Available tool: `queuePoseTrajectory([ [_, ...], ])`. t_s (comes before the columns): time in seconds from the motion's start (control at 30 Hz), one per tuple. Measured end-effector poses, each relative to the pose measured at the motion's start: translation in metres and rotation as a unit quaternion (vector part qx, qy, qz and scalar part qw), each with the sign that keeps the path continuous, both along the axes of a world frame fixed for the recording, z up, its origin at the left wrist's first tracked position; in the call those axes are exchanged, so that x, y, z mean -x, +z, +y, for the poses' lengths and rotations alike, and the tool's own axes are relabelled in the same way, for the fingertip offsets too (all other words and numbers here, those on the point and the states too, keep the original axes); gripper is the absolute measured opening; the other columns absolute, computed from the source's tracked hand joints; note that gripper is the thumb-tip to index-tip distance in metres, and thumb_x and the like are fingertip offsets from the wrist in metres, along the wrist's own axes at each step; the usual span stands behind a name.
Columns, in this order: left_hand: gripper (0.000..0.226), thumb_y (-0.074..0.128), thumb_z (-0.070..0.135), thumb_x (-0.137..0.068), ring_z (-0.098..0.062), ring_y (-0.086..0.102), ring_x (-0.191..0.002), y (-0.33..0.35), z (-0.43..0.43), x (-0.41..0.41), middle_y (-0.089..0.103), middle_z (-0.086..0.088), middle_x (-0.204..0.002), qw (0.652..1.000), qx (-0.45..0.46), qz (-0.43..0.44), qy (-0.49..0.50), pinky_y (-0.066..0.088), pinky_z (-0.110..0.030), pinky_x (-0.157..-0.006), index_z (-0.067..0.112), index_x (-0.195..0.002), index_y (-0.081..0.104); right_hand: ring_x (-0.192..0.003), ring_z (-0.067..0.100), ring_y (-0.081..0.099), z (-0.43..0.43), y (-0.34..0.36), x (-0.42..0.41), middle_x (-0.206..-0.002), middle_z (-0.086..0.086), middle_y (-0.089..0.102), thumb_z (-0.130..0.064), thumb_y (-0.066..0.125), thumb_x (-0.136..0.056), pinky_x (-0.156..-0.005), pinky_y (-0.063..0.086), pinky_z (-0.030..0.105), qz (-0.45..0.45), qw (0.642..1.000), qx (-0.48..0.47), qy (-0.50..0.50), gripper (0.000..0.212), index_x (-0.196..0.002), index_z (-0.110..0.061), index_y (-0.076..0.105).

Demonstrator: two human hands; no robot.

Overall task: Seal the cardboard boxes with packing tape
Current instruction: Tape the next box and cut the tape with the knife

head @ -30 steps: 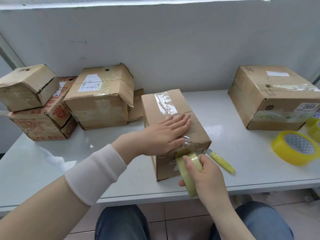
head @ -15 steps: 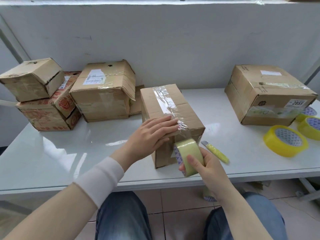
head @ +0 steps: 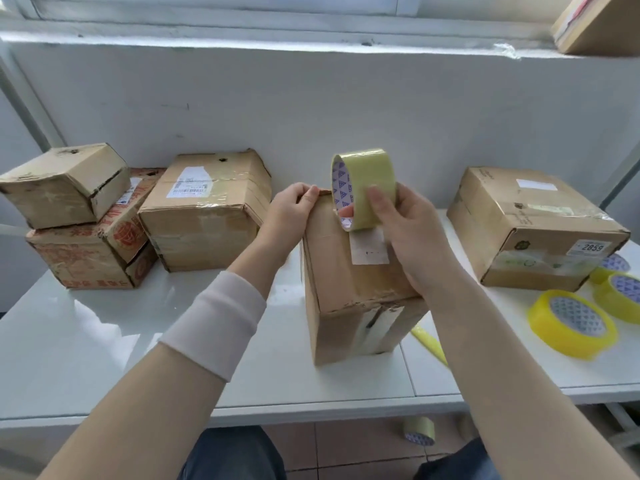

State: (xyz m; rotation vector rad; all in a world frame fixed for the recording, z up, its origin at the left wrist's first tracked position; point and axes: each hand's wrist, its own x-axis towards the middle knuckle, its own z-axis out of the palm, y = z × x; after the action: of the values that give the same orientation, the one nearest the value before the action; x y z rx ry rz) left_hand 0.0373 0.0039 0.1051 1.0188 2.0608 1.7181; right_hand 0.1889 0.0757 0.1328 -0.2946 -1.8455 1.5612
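Brown cardboard box (head: 346, 271) near the front edge of the white table (head: 104, 341) is steadied by the left hand (head: 289, 209) gripping its far top edge, while the right hand (head: 405, 230) grasps the pale yellow tape roll (head: 367, 181) upright over it, likely to start a strip.

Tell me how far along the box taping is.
Done: tape runs down the near face of the middle box, and the right box is taped. In hand: the left hand grips the middle box's far corner while the right hand holds the tape roll over its top. Left: that top, apparently; the small box on the left stack gapes open.
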Motion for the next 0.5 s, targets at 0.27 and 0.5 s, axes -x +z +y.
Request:
queuePoseTrajectory([
  [0.27,0.021,0.046,0.022,-0.100,-0.012,0.041,-0.066,-0.014,0.023,0.032,0.050,-0.007,-0.078,0.994,0.025,-0.105,0.037,0.033,-0.021,-0.057,0.011,-0.085,0.056,-0.078,0.010,0.070,0.023,-0.006,0.043,-0.081,-0.004,0.073,-0.029,0.059,-0.091,-0.077,0.055,0.034,-0.082,0.994,-0.070,-0.030,0.005,-0.093,-0.025,0.056],
  [0.5,0.022,0.044,0.025,-0.100,-0.018,0.047,-0.075,-0.017,0.029,0.034,0.056,-0.009,-0.083,0.997,0.060,-0.040,0.041,0.036,-0.031,-0.068,0.012,-0.089,0.059,-0.076,0.002,0.068,0.002,-0.013,-0.003,-0.081,-0.012,0.073,-0.054,0.054,-0.079,-0.062,0.049,0.011,0.009,0.998,-0.028,-0.062,0.034,-0.092,-0.024,0.062],
])
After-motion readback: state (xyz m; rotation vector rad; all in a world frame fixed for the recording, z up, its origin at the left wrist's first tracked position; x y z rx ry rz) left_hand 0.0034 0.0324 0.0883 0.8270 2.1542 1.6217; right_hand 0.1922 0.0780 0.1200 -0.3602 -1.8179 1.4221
